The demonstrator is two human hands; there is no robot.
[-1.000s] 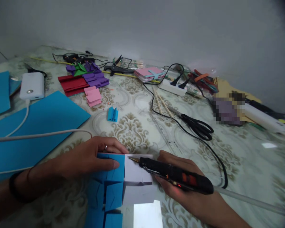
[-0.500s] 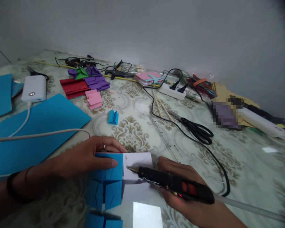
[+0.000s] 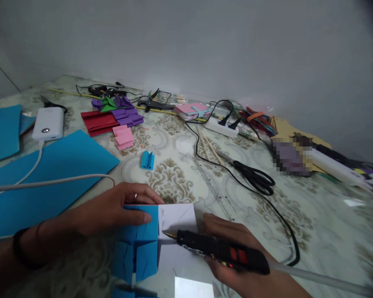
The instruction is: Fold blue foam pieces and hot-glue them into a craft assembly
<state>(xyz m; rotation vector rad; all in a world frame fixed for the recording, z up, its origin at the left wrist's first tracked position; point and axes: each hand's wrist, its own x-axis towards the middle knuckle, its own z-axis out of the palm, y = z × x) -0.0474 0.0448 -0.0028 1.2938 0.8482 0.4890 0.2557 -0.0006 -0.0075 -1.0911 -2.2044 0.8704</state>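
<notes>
My left hand (image 3: pixel 121 209) pinches a folded blue paper piece (image 3: pixel 146 232), thumb on top and fingers behind its far edge. Joined to the blue squares on the right is a white paper panel (image 3: pixel 183 217). My right hand (image 3: pixel 224 231) is closed around a black hot glue gun (image 3: pixel 217 248), with a pale glue stick (image 3: pixel 317 278) trailing from its back end. The metal nozzle is at the white panel near its left edge, below a thin line of clear glue (image 3: pixel 162 217). The lower part of the blue paper runs out of view.
Scissors (image 3: pixel 255 176), wooden sticks (image 3: pixel 209 145) and a power strip (image 3: pixel 222 126) lie on the right. A black cable crosses there. Blue sheets (image 3: pixel 65 161) and a white power bank (image 3: pixel 49 123) sit left. Farther back are folded papers (image 3: pixel 99 123); nearer is a small blue folded piece (image 3: pixel 147 160).
The nozzle has moved down along the white panel's left edge, and the glue line is longer. My left hand keeps its hold. The camera view has shifted slightly.
</notes>
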